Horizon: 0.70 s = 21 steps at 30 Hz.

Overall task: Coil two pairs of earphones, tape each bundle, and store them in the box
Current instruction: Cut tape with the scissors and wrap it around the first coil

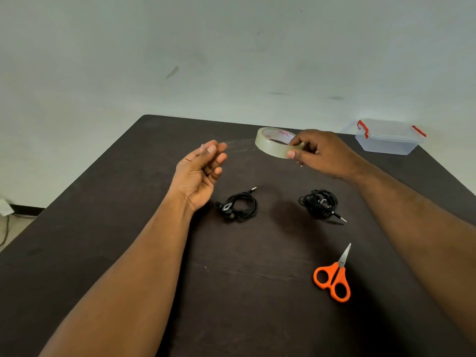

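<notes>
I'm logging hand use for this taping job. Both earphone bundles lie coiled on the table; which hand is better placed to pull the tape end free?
Left, probably. The left hand is raised and holds nothing, close to the tape roll, which the right hand already pinches.

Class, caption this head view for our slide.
Right hand holds tape roll above two coiled earphones, scissors nearby.

Two coiled black earphone bundles lie on the dark table [128, 253]: the left bundle [238, 206] and the right bundle [320, 203]. There is one roll of clear tape [273, 144], one pair of orange-handled scissors [334, 276] and one clear plastic box [386, 140] with red latches. Two hands are in view, the left hand [203, 168] and the right hand [322, 153].
</notes>
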{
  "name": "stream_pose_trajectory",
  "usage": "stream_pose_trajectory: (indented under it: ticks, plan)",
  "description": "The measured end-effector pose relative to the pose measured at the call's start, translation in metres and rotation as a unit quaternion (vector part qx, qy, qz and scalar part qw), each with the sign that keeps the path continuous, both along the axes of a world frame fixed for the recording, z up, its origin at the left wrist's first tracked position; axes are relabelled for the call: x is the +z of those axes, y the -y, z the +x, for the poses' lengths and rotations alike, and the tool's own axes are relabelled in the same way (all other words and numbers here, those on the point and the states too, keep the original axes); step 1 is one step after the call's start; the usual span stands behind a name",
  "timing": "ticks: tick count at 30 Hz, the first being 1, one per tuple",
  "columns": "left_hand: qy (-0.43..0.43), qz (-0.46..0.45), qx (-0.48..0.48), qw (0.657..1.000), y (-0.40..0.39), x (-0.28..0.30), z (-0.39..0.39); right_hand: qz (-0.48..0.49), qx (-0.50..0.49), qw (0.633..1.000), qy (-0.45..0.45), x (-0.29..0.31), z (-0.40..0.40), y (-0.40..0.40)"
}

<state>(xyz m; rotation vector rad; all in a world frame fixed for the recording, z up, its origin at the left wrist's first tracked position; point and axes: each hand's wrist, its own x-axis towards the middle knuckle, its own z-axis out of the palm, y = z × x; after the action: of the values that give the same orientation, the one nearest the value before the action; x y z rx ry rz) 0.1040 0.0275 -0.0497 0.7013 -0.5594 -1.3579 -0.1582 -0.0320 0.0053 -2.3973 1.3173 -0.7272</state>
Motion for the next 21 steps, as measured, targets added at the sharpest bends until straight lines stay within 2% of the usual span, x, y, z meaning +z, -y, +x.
stream_pose_trajectory:
  ticks: [6,9,13,16,21]
  plan:
    - [0.071,-0.008,-0.025,0.997,0.005,-0.004,0.000,-0.015,-0.026,0.999,-0.016,-0.017,-0.004,0.010]
    - [0.083,0.007,0.001,0.997,0.009,-0.006,0.001,-0.021,-0.026,0.999,-0.038,-0.021,-0.006,0.019]
    - [0.049,0.053,0.055,0.996,0.013,-0.008,0.012,-0.004,0.033,0.992,-0.125,-0.029,-0.022,0.035]
    - [0.113,0.061,0.051,0.990,0.014,-0.010,0.010,0.004,0.048,0.973,-0.224,-0.033,-0.033,0.046]
    - [0.165,0.056,0.063,0.983,0.015,-0.014,0.002,0.021,0.032,0.959,-0.282,-0.035,-0.043,0.058]
